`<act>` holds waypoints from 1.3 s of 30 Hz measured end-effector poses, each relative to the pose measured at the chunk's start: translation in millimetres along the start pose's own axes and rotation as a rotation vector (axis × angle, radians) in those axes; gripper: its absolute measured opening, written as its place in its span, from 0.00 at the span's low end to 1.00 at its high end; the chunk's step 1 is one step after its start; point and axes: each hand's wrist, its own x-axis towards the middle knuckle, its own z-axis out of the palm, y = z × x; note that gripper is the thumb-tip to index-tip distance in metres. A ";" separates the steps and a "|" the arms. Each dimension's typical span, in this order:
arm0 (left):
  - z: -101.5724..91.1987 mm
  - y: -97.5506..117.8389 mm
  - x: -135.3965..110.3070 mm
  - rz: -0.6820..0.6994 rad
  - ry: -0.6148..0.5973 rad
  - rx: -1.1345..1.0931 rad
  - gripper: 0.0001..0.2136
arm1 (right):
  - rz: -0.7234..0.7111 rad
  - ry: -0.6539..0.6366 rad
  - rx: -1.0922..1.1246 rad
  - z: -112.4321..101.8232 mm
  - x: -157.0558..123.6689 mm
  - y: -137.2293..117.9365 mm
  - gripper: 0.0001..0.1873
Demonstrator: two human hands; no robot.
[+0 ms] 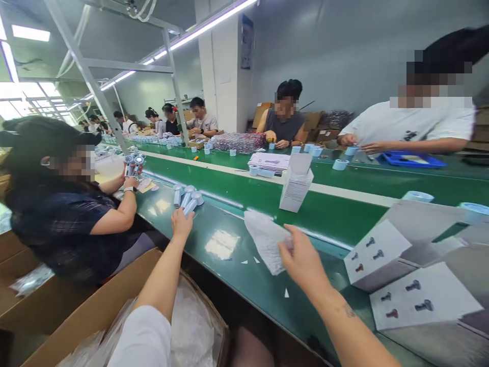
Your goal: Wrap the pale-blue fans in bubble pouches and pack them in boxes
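Observation:
At the near edge of the bench, my left hand (182, 223) has its fingers closed around the handle end of a light blue handheld device (192, 202) with a round head. More such devices (178, 194) lie right beside it. My right hand (303, 257) grips the right edge of a thin, translucent white plastic bag (266, 239), its index finger stretched forward. The bag hangs over the green bench top (233, 270). Below my arms stands an open cardboard box (114, 311) holding more clear plastic bags (194, 318).
White printed boxes (420, 300) with open flaps stand at right. One upright white box (297, 191) stands on the green conveyor (229, 178). White paper scraps (286, 293) lie on the bench. A co-worker (64, 204) sits at left; several people work across the line.

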 end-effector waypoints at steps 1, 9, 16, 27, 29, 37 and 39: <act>7.3 3.6 10.6 -0.001 -0.010 0.046 0.17 | -0.023 -0.064 -0.012 4.2 -1.8 6.1 0.31; 25.1 21.8 12.8 -0.013 -0.092 0.208 0.09 | 0.030 0.095 0.300 -13.6 -36.3 10.5 0.22; 35.5 37.6 -183.1 0.298 -0.390 -0.181 0.17 | 0.535 -0.273 1.330 -8.1 -42.0 -30.6 0.32; 109.5 56.9 -174.7 0.409 -0.828 -0.093 0.04 | 0.650 -0.346 1.311 -68.5 -103.0 21.5 0.36; 112.1 55.3 -175.0 0.379 -0.879 -0.132 0.04 | 0.656 -0.444 1.300 -64.9 -107.1 22.6 0.42; 70.9 37.5 -194.0 0.243 -0.872 -0.438 0.09 | 0.665 -0.626 1.255 -43.7 -81.7 16.1 0.42; 64.6 36.9 -196.6 0.195 -0.747 -0.515 0.11 | 0.683 -0.626 1.236 -41.9 -85.3 18.3 0.34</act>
